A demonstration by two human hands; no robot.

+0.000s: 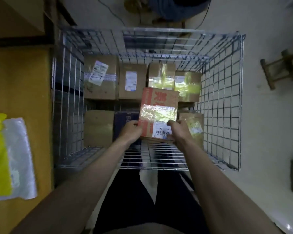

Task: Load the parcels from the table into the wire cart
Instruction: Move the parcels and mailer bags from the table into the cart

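1. Currently, a red-and-white printed cardboard parcel (159,114) with glossy tape and a barcode label is being held above the interior of the silver wire-mesh cart (227,102); the loading step appears to be in hand, with this parcel not yet set down.

2. Its near left edge is being gripped by the left hand (131,130), whose fingers are being curled around the side of the box, thumb on the top face.

3. Its near right corner is being gripped by the right hand (177,130), fingers wrapped under and thumb laid on top beside the label; neither hand is being kept open.

4. A far row of brown cardboard boxes (101,76) is being shown already resting on the cart floor, along with a near row comprising a plain brown box (98,127), a dark blue box (123,124) and a yellow-taped parcel (193,125).

5. The held parcel is being carried over the near row, between the dark blue box and the yellow-taped parcel; whether a free slot lies directly beneath cannot be told.

6. The next move is judged to call for lowering the parcel level into the cart and releasing both grips once it is being supported.

7. A yellow-and-clear plastic mailer bag (10,157) is being left on the wooden table (24,81) to the left, apparently still to be loaded.
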